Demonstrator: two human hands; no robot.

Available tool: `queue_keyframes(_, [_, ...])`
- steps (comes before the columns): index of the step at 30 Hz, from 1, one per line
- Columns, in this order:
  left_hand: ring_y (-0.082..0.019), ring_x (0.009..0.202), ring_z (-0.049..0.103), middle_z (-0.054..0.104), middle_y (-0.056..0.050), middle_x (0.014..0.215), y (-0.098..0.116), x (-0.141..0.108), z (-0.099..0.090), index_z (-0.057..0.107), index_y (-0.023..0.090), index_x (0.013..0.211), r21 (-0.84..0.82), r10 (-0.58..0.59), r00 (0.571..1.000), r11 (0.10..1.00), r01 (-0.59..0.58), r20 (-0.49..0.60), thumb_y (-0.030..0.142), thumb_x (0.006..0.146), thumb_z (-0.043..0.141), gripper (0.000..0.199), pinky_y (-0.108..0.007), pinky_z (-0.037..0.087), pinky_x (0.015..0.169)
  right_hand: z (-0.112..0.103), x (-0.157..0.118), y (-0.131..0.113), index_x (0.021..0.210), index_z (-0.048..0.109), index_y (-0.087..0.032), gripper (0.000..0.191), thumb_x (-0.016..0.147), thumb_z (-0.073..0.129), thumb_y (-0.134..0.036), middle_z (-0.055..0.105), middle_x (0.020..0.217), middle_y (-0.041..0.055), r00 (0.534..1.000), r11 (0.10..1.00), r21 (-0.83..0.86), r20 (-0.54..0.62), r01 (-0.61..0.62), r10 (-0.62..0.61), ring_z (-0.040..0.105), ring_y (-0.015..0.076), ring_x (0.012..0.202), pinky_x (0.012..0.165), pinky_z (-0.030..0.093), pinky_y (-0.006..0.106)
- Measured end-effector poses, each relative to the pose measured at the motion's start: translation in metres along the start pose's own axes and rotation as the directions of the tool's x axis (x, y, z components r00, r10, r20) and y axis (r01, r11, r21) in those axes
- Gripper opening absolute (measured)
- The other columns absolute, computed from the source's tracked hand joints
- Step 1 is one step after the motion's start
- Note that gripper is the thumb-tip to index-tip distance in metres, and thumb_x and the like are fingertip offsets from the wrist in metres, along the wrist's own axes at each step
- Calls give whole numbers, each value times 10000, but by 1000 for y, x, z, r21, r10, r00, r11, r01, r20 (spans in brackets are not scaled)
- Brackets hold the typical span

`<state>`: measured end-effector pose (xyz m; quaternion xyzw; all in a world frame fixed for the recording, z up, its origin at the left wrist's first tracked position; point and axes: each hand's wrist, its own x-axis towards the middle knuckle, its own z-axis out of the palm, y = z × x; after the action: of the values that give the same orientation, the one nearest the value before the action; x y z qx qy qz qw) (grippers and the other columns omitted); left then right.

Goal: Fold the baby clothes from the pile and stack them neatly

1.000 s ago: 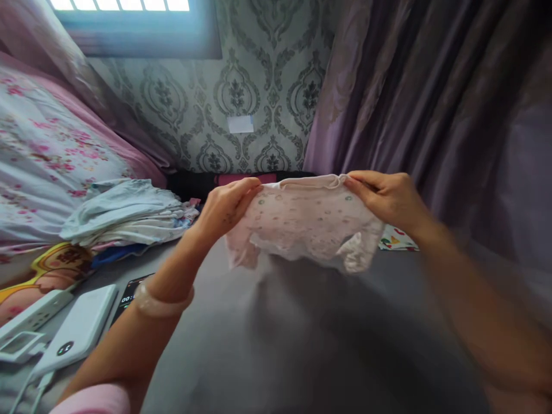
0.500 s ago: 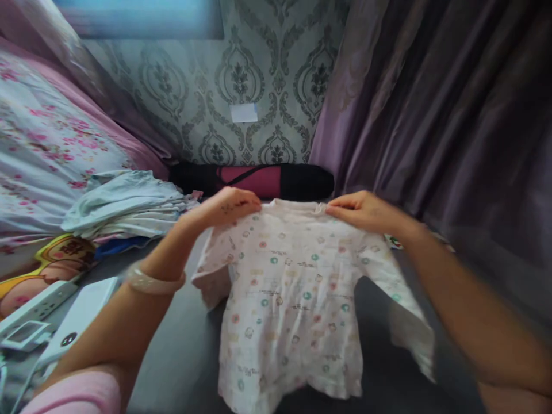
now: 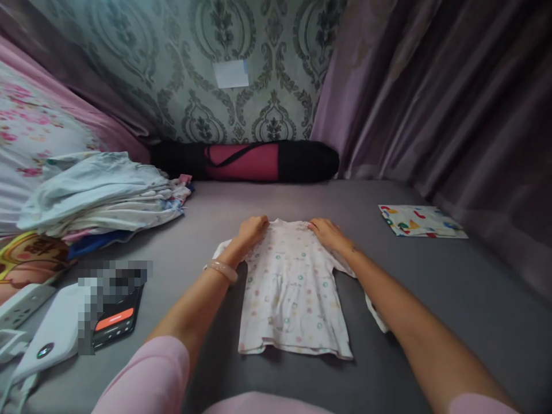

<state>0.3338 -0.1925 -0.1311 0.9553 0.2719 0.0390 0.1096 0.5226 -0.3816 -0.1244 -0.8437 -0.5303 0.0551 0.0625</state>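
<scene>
A long, soft-looking cylinder of a bag (image 3: 241, 162), black with a magenta middle and a dark strap, lies against the damask-patterned wall (image 3: 168, 63). On the near side of this bag, roughly opposite its middle, a small long-sleeved shirt (image 3: 293, 287) of thin, pale fabric with tiny coloured prints lies spread on the smooth grey sheet (image 3: 207, 213), its collar toward the bag and its slightly rumpled hem away from it. The left hand (image 3: 253, 231) and right hand (image 3: 328, 234) each pinch a shoulder beside the ribbed-looking neckline, fingers closed on the cloth; a glossy, pale bangle (image 3: 224, 270) rings the left wrist. Near the bag's left end slumps a layered, creased pile of clothes (image 3: 103, 192); forward of its right end lies a flat, folded, bright-patterned cloth (image 3: 420, 222).
</scene>
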Motion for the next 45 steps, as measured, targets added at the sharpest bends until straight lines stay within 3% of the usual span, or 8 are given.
queue_keyframes(8, [-224,920,634,653,-106,1064,-4,22,6,576,209,1114,92,25,999,995,-22,-24,354,991,284,349,-285,427,720,1,30,18,1129,563,-175,349,1017,269,-328,610,1156,127,996,962,-259,7,87,-88,581,225,1049,816,410,315])
queue_keyframes(17, [-236,939,620,626,-101,1075,-11,45,1,576,215,1101,117,31,999,993,-29,-9,368,998,270,357,-301,425,728,6,54,29,1112,572,-187,357,1014,283,-373,622,1120,102,999,981,-194,-37,25,-33,579,211,1031,814,397,306])
queue_keyframes(24, [-287,1057,546,571,-186,1141,19,41,-6,567,112,1090,229,-86,978,965,130,-190,184,930,415,232,-385,417,859,3,40,-3,1088,604,-100,359,969,276,-184,588,1149,194,955,968,-205,-283,-145,83,511,284,1084,920,336,405])
queue_keyframes(29, [-273,1211,487,528,-185,1308,43,24,19,529,97,1225,182,192,973,969,-167,-126,347,968,351,399,-391,363,1016,24,27,-36,1291,509,-51,466,976,280,-307,495,1362,198,975,995,-96,-220,-11,-10,413,289,1266,1066,260,403])
queue_keyframes(33, [-315,1395,283,315,-176,1514,39,21,46,341,81,1431,152,124,986,983,-107,-108,514,968,243,641,-461,224,1131,42,27,-39,1464,284,-24,631,973,247,-419,245,1545,173,992,998,-28,-119,-51,47,169,290,1428,1148,113,450])
queue_keyframes(38, [-320,1421,226,256,-156,1543,32,26,53,282,103,1472,133,107,993,986,-99,-53,543,961,200,679,-498,177,1143,39,33,-34,1484,265,-78,629,970,249,-442,182,1567,145,997,997,36,-44,-62,64,101,269,1449,1157,81,468])
queue_keyframes(42, [-330,1435,172,202,-167,1557,33,28,45,254,97,1476,89,93,995,991,-96,28,540,957,222,683,-508,147,1142,11,24,-11,1417,408,-168,524,933,396,-369,368,1498,125,997,940,342,-74,4,22,330,213,1375,1102,284,380])
queue_keyframes(45, [-344,1437,147,171,-181,1563,35,30,33,244,96,1470,58,88,988,994,-96,124,544,950,258,686,-526,165,1127,-16,-12,30,1174,614,-165,346,890,454,-281,639,1209,120,955,831,554,-218,-50,203,581,194,1101,948,439,328])
